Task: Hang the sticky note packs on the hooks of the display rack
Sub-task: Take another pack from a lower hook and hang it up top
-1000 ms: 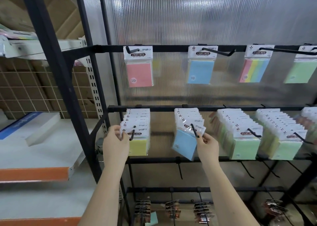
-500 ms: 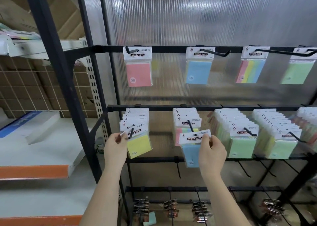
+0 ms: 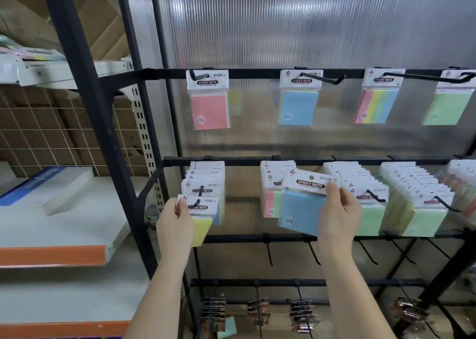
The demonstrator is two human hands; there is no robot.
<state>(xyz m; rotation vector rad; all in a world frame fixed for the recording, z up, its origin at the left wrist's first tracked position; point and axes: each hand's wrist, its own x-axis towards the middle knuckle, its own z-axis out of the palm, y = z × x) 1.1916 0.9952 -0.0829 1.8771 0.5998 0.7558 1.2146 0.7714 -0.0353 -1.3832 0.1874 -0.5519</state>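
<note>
The left hand (image 3: 175,222) pinches the white card top of a yellow sticky note pack (image 3: 201,225). The pack sits at the tip of the first hook (image 3: 199,197) on the middle bar of the display rack (image 3: 257,161), in front of the other packs there. The right hand (image 3: 337,215) pinches a blue sticky note pack (image 3: 301,210) by its right side. This pack is tilted and off any hook, in front of the second bunch of packs.

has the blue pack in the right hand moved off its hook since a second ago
Yes. The blue pack has come off the hook and toward the camera, now held free by the right hand.
</note>
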